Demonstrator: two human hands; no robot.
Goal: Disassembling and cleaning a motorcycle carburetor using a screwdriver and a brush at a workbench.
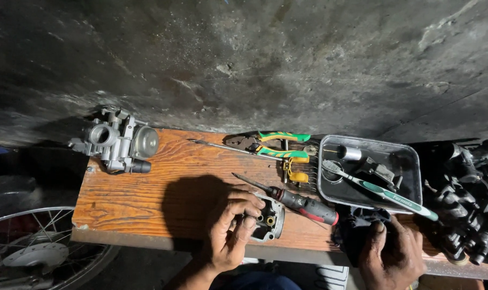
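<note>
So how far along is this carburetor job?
Stripped: the carburetor body sits apart at the board's left end. In hand: the left hand holds the float bowl by the screwdriver; the right hand grips a dark rag. Reassembly remains.

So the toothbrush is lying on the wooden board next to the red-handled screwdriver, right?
Not quite. The head view shows the toothbrush lying across the metal tray, not on the wooden board. The red-handled screwdriver does lie on the board, nearby.
</note>
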